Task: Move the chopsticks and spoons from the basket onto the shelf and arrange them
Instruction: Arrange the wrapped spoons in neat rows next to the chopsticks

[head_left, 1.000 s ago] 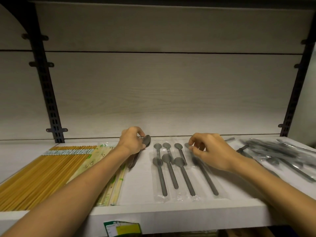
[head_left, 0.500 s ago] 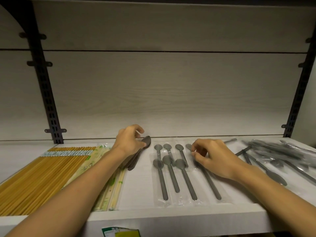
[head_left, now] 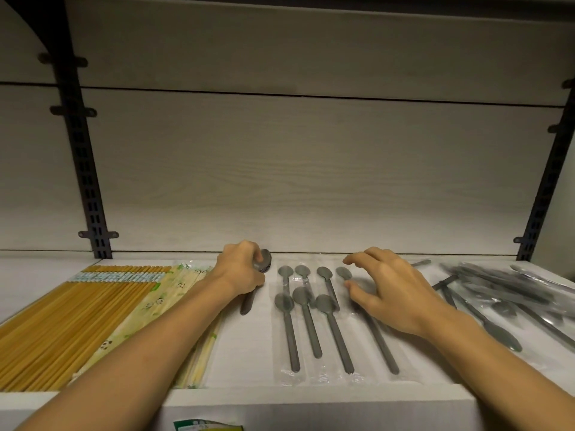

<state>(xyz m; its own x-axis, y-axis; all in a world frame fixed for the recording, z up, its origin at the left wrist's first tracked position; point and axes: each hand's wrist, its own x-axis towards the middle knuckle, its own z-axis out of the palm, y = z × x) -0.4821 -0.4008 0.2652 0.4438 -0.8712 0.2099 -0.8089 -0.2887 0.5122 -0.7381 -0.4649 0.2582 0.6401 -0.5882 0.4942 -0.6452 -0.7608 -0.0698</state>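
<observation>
My left hand (head_left: pixel 241 273) grips a small stack of grey spoons (head_left: pixel 264 262) near the back of the white shelf (head_left: pixel 311 396); their handles poke out below my palm. To their right lie several grey spoons in clear wrappers (head_left: pixel 314 318), side by side with handles toward me. My right hand (head_left: pixel 389 293) hovers over the rightmost wrapped spoon with fingers spread and holds nothing. Yellow chopsticks (head_left: pixel 68 321) and panda-print wrapped chopsticks (head_left: pixel 161 300) lie in rows at the left. The basket is out of view.
A loose pile of wrapped grey spoons (head_left: pixel 510 293) lies at the right end of the shelf. Black slotted uprights (head_left: pixel 84 169) stand at the back left and back right. A green label (head_left: pixel 205 426) sticks out under the shelf's front edge.
My right hand has let go of the rightmost wrapped spoon and lifted with fingers spread. My left hand has pushed its spoon stack a little further back.
</observation>
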